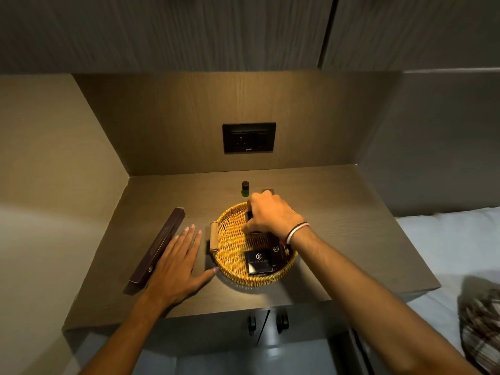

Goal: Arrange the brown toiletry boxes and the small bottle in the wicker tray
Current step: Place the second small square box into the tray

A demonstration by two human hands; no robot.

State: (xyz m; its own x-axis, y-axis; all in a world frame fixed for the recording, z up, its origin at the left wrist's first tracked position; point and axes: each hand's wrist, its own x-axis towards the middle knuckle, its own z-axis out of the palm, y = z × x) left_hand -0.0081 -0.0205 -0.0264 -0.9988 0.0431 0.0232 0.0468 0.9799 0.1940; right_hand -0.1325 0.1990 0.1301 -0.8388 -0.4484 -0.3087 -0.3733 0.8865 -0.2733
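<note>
A round wicker tray (pixel 230 244) with a wooden handle sits on the wooden counter. Two dark brown boxes lie in its near part: one flat box (pixel 259 262) with a logo, and another box (pixel 278 254) beside it, partly under my right wrist. My right hand (pixel 270 212) is over the tray's far half, fingers closed on a small dark box (pixel 248 215) that is mostly hidden. My left hand (pixel 176 266) lies flat on the counter, fingers spread, its thumb touching the tray's rim. A long brown box (pixel 159 243) lies left of it. A small green bottle (pixel 245 189) stands behind the tray.
Another dark box (pixel 267 191) peeks out behind my right hand. A black wall socket (pixel 249 137) is on the back panel. Walls close the niche at the left and back. A bed with white linen (pixel 446 239) lies to the right, cupboard doors below.
</note>
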